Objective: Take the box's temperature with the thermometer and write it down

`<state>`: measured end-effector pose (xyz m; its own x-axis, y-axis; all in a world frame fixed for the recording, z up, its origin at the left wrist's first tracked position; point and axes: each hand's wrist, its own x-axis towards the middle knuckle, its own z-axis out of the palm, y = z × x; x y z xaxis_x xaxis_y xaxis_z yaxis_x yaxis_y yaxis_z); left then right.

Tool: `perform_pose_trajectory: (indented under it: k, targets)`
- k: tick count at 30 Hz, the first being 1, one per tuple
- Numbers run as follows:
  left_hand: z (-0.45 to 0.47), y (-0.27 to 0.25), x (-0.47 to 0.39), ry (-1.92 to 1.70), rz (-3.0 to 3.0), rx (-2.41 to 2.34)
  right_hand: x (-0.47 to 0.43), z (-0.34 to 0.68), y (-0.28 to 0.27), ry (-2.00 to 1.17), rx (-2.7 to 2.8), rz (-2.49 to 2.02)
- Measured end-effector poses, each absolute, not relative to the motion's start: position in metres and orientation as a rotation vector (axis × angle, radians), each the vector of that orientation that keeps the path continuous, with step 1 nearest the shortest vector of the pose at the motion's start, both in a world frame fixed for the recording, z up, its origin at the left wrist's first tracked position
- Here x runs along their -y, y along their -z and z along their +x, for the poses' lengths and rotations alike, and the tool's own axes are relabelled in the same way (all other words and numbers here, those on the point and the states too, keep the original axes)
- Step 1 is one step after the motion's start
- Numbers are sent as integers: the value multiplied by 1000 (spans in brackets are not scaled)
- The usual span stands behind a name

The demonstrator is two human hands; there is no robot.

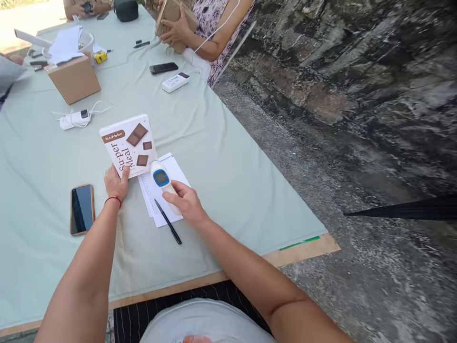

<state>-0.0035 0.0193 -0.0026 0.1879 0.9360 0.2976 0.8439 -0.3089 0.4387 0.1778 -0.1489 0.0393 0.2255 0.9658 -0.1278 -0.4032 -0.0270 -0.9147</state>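
Nearest us, at 5 o'clock from the white box: a pale shirt (207,321), below the bench (228,200) edge. Clock centred on that box throughout.

Our left hand (117,183) is part-closed on the lower edge of the white box (129,146) — thumb across the printed face, "NutriMotion Su-per Meal" turned up to us. Whether the box touches the cloth we cannot tell.

Our right hand (187,202) is curled round the handle of a white thermometer (161,177) at 4 o'clock, blue-rimmed display facing us. Its head overlaps the box's near corner in view; contact uncertain.

Under the thermometer we note paper sheets (176,171), with a black pen (167,221) lying partly across them at 5 o'clock. Phone (82,209) at 7 o'clock; cabled white device (74,120) at 10; brown carton (73,78) at 11; second white device (175,82) at 1 — a black phone (163,68) just beyond it.
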Motion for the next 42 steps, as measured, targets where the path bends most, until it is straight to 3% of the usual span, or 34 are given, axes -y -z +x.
perform_pose_trajectory:
  k: [8,25,33,39,42]
  targets:
    - [1,3,-17,-764,2242,-1732,191,176,7,-1123,515,-1213]
    - [2,5,-16,-816,2243,-1704,192,178,8,-1138,563,-1232]
    - [2,4,-14,-801,2219,-1704,186,211,35,-326,966,-1800]
    - [3,5,-13,-806,2206,-1702,188,218,37,15,1191,-1972]
    - [4,5,-11,-808,2191,-1699,190,195,28,-80,1375,-1757]
